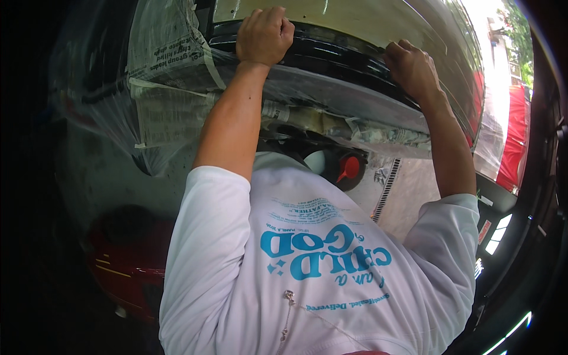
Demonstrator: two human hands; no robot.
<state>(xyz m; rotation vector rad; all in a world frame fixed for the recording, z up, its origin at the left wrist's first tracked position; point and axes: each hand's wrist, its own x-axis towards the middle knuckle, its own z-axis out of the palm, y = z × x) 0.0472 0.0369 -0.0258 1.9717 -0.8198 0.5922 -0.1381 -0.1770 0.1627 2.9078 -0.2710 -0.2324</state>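
Observation:
A gold-beige car body panel [343, 22] fills the top of the view, with a glossy black lower strip [331, 48] running along it. My left hand [265, 36] is closed in a fist against the upper edge of the black strip. Further right, my right hand [411, 68] is closed too, at the strip's right part. Whatever the fingers of either hand may hold is hidden. Newspaper masking [168, 38] and clear plastic film [97, 112] cover the car beside my left hand. More paper [331, 123] hangs below the strip.
A red funnel-like thing [350, 168] lies on a dark round object under the car's edge. A floor drain grate [387, 188] runs nearby. Behind on the left is a dark red vehicle [133, 266]. Red cloth or sheeting [513, 139] hangs at the right.

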